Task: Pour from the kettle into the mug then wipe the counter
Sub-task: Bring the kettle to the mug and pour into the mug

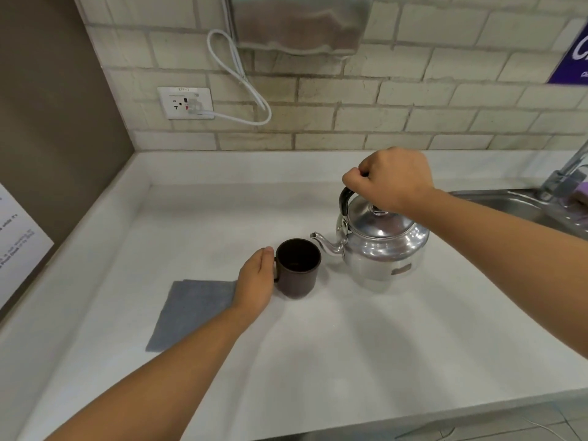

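A white counter [318, 345] is seen from above, backed by a wall of pale brick tiles. A shiny metal kettle [381, 246] stands upright on the counter, and everything else is placed relative to it. Its black handle [345, 200] is gripped from above by the right hand [389, 178], whose fingers are curled closed around the top of the handle. The kettle's base appears to rest on the counter, and its spout [324, 243] points left.

Just left of the spout, a dark brown mug [297, 267] sits upright (its opening faces up, the inside too dark to judge). The mug's handle side is touched by the left hand [256, 283], whose fingers are held straight and together against it; whether the handle is actually gripped cannot be told.

Further left of the kettle, beyond the mug, a folded grey cloth [191, 313] lies flat, partly covered by the left wrist. Right of the kettle, a steel sink [509, 202] is set into the counter. Behind and left of the kettle, a white wall socket [186, 103] holds a looped white cable [245, 81].
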`<state>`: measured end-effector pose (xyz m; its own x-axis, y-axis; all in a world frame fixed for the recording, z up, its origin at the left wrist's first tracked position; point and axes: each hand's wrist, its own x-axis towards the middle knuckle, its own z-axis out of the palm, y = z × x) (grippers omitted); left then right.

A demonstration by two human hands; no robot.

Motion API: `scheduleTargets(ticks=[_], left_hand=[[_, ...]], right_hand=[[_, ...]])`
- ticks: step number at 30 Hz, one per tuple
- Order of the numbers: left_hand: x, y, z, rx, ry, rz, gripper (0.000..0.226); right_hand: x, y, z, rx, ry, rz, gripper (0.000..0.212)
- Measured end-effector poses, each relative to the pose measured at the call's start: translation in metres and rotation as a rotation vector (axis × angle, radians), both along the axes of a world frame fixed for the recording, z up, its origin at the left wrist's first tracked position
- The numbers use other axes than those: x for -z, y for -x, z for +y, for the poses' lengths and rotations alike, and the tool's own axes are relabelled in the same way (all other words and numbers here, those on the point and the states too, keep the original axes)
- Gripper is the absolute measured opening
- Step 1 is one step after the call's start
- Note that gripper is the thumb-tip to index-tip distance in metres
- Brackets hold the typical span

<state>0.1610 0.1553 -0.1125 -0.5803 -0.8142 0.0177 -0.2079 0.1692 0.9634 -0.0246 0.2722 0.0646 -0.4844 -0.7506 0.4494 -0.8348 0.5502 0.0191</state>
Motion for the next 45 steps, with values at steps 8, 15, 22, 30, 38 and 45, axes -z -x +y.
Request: scheduleTargets(ticks=[8, 15, 22, 30, 38, 45], left_hand=[[0.001, 0.001, -0.003, 0.009, 0.03, -0.044, 0.047], [0.0, -0.001, -0.005, 0.029, 0.045, -0.051, 0.048], [-0.002, -0.002, -0.005, 0.037, 0.052, -0.049, 0.047], [0.0, -0.002, -0.005, 0.045, 0.065, -0.037, 0.045], [0.002, -0.001, -0.006, 0.054, 0.051, -0.015, 0.046], [0.003, -0.001, -0.006, 0.049, 0.049, -0.003, 0.046]], right_hand=[[0.0, -0.013, -0.011, -0.112, -0.131, 0.184, 0.042], [-0.002, -0.015, -0.02, -0.162, -0.207, 0.28, 0.044], [-0.008, -0.018, -0.023, -0.191, -0.26, 0.331, 0.045], [-0.012, -0.025, -0.029, -0.203, -0.289, 0.347, 0.046], [-0.016, -0.027, -0.03, -0.213, -0.303, 0.352, 0.045], [-0.019, -0.026, -0.032, -0.218, -0.311, 0.369, 0.045]])
